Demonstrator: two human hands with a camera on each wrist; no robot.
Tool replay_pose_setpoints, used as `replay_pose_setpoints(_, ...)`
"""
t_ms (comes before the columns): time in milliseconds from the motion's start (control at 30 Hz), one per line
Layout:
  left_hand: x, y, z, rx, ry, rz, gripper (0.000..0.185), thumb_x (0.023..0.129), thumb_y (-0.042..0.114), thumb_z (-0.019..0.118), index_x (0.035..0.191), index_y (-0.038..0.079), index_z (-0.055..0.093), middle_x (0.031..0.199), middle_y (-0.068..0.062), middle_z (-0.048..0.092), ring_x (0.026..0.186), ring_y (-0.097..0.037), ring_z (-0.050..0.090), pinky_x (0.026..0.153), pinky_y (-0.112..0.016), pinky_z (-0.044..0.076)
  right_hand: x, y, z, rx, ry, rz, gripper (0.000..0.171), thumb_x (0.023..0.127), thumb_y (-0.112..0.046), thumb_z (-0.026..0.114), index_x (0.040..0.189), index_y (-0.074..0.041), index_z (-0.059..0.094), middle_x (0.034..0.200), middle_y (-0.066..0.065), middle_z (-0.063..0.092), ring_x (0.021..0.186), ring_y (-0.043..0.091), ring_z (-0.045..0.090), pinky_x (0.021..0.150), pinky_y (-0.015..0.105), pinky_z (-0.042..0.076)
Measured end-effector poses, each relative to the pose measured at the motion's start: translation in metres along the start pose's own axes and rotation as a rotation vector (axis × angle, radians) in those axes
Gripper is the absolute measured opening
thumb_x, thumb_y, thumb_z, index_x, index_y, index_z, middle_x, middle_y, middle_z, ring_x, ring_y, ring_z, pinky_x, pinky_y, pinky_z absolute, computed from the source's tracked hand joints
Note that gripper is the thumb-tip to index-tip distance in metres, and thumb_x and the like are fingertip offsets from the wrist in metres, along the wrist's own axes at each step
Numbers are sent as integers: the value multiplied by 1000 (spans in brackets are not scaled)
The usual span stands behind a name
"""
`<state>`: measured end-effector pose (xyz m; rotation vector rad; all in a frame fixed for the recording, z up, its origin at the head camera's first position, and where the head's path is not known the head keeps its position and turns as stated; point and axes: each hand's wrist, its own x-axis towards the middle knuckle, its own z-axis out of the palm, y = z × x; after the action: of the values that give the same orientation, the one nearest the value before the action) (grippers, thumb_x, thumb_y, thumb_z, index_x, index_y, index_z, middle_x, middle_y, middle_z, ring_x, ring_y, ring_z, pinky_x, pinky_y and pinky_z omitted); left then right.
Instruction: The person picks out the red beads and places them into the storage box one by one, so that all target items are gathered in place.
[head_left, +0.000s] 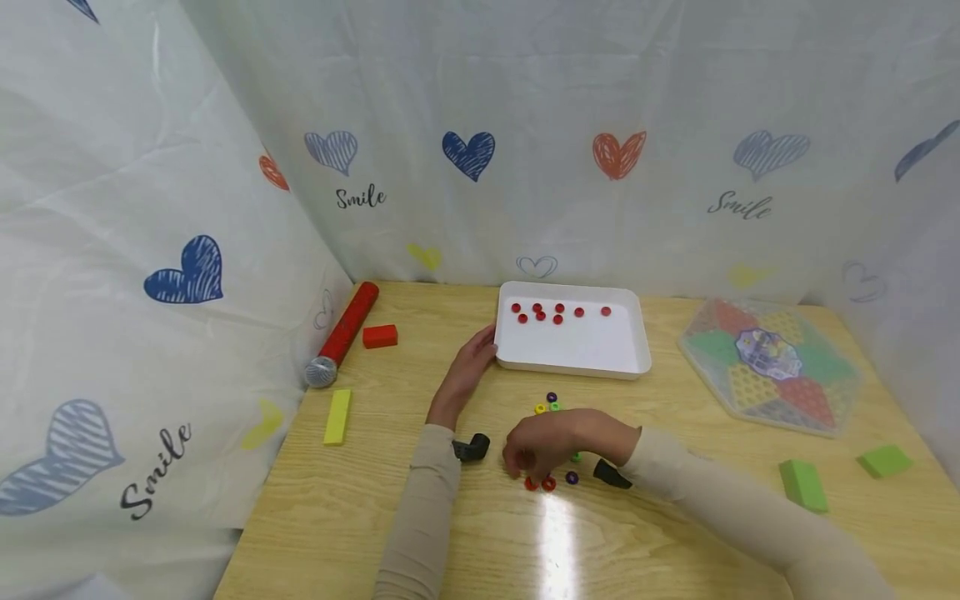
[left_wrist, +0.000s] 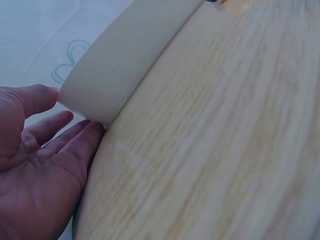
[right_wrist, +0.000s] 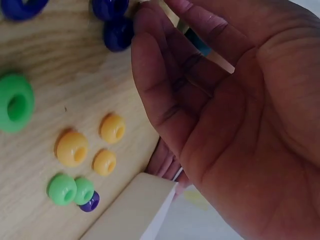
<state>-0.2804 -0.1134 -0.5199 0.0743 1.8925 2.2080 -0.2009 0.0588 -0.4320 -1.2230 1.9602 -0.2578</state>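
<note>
A white tray (head_left: 572, 348) holds several red beads (head_left: 558, 312) along its far side. My left hand (head_left: 474, 357) lies with straight fingers (left_wrist: 60, 135) against the tray's near-left corner (left_wrist: 105, 90). My right hand (head_left: 542, 446) hovers over loose beads on the table, fingers bent down beside two red beads (head_left: 540, 483). Its fingertips are hidden from above. In the right wrist view the palm (right_wrist: 225, 125) faces the camera, with yellow beads (right_wrist: 72, 148), green beads (right_wrist: 17, 102) and blue beads (right_wrist: 117, 32) on the wood. No bead shows between its fingers.
A red cylinder with a metal cap (head_left: 345, 333), a red block (head_left: 380, 336) and a yellow block (head_left: 338, 417) lie left. A hexagonal game board (head_left: 772, 362) and two green blocks (head_left: 802, 485) sit right. Heart-print curtains wall three sides.
</note>
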Motion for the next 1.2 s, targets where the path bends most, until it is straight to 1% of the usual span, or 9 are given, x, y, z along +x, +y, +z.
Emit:
replay_pose_setpoints(133,1,0,-1,-5,-6,6,49,103,11,45,150,9,33,154,-9,34,141,-18,33,115,-34,32,-1,-4,5,-41,16,-16,15,82,-4,73,87,-16,67,77,-12,56,65,-2,52,60,14,45)
replay_pose_setpoints(300,1,-1,-1,-3,-10,5,48,103,12,45,150,9,34,154,-8,35,141,-17,33,115,-34,32,0,-7,9,-54,24,-58,14,85,-3,70,86,-16,66,75,-10,57,57,-3,54,57,12,45)
replay_pose_setpoints(400,1,-1,-1,9,-13,12,48,103,13,45,150,9,34,154,-8,35,141,-17,33,115,-34,32,2,-7,10,-80,44,-83,10,87,-8,70,87,-17,67,75,-12,55,59,-4,51,58,12,43)
replay_pose_setpoints(567,1,-1,-1,25,-11,-4,49,103,15,45,151,11,32,154,-5,35,140,-15,34,114,-32,33,5,-5,10,-122,86,-109,6,88,-14,71,86,-18,66,76,-14,52,65,-3,49,59,12,42)
replay_pose_setpoints(700,2,-1,-2,15,-14,-19,50,104,15,44,151,10,30,154,-6,33,141,-17,32,115,-33,32,6,-1,9,-100,116,-126,5,90,-18,69,87,-19,65,78,-14,53,68,-2,50,61,12,44)
replay_pose_setpoints(833,3,-1,-3,-6,-28,-18,50,104,13,42,152,8,28,156,-10,30,143,-20,29,117,-36,29,4,7,1,-33,181,-172,2,92,-19,67,93,-17,66,82,-14,55,72,-2,51,65,13,46)
replay_pose_setpoints(1000,2,1,-2,-10,-26,-10,49,104,12,42,151,8,30,155,-10,32,142,-21,30,117,-38,28,-3,20,-14,146,305,-205,11,93,-15,64,103,-13,65,92,-8,62,82,1,57,74,17,52)
replay_pose_setpoints(1100,0,3,-1,1,-16,-3,48,104,13,43,150,9,33,154,-8,35,141,-19,33,116,-37,31,-9,34,-25,278,399,-192,14,95,-16,62,108,-12,64,97,-5,64,88,6,61,78,25,56)
replay_pose_setpoints(1200,-1,3,0,0,-16,8,47,103,11,43,150,9,35,153,-8,36,141,-19,34,115,-36,32,-16,53,-36,369,540,-129,12,95,-19,63,106,-16,62,96,-4,64,88,11,64,76,32,58)
